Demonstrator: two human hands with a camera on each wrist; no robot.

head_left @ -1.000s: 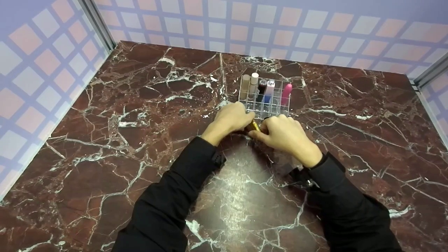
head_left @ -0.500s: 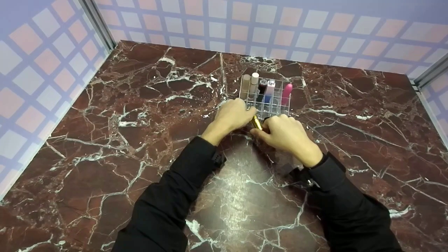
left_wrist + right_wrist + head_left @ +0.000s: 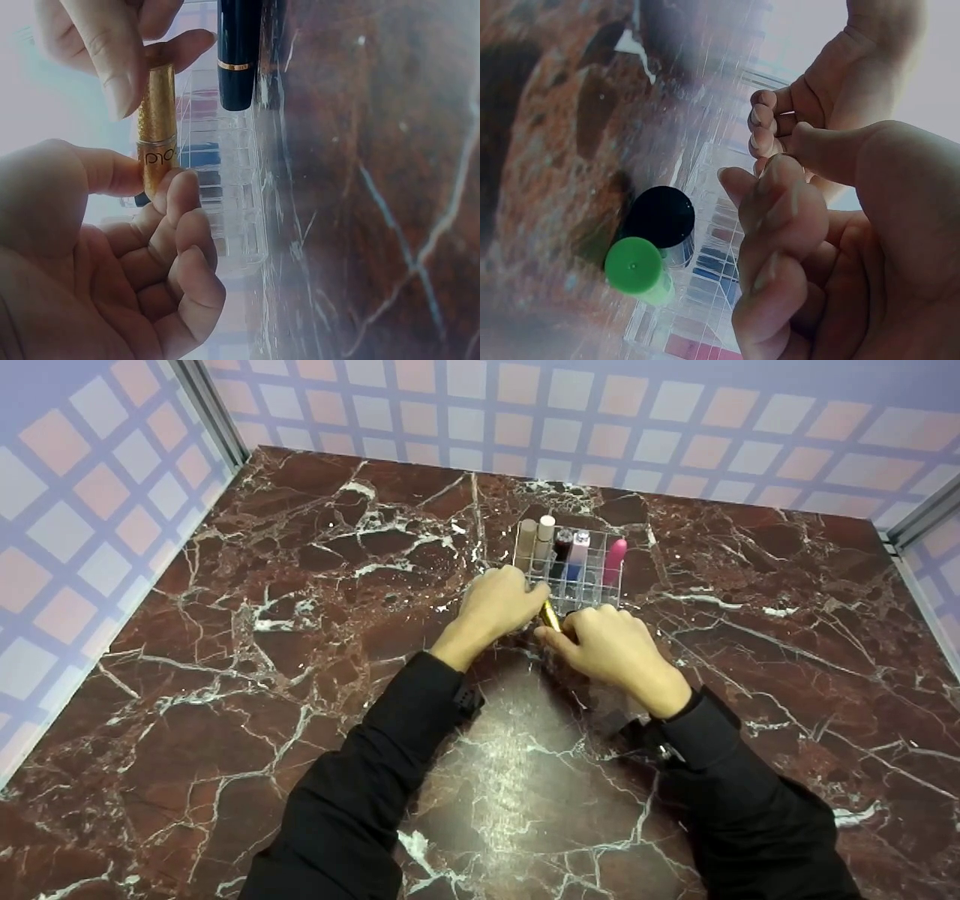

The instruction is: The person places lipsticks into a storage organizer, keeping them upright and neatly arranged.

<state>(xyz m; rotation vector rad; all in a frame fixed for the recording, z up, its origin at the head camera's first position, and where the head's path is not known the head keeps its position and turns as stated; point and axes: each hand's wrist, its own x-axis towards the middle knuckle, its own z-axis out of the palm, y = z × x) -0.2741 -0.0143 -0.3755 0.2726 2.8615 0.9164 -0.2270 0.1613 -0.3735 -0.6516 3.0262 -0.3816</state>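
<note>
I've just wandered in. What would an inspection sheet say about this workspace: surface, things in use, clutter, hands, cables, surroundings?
Surface: dark reddish marbled tabletop, pale veins, glare on the person's side.
Job's things: gold tube, held between both hands.
Clutter: clear divided holder with several tubes, including a pink one; a green cap and a black round end close by, loose or in the holder I cannot tell.
Left hand: pinches one end of the gold tube.
Right hand: pinches its other end.
Cables: nothing seen.
Surroundings: checked wall panels, grey corner posts.
</note>
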